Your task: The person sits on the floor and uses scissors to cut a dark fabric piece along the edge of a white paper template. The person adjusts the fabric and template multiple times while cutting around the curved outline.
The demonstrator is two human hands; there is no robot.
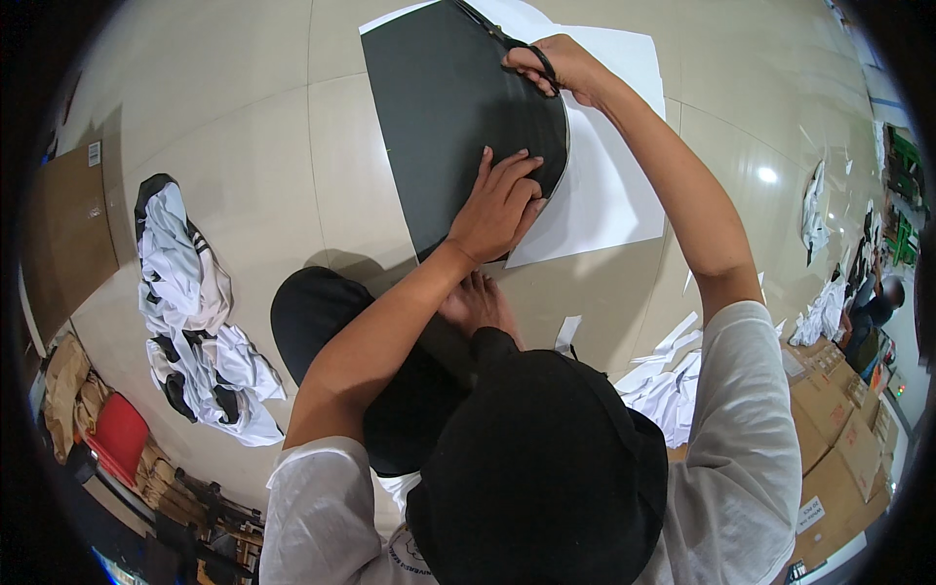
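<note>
Cardboard boxes [846,444], lower right, contents not discernible; black-and-white garments [190,312] heaped on the tiled floor [244,146] at left, white paper scraps [663,385] at right. Dark fabric panel [448,117] lies over white paper sheet [604,185] on the floor. Left hand [497,207] flat, pressing the panel; right hand [558,66] closed around black scissors [517,47] at its upper edge.

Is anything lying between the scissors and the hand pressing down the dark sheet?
Nothing visible. The right hand works scissors at the dark sheet's curved edge; the left hand presses it farther along, bare sheet between.
</note>
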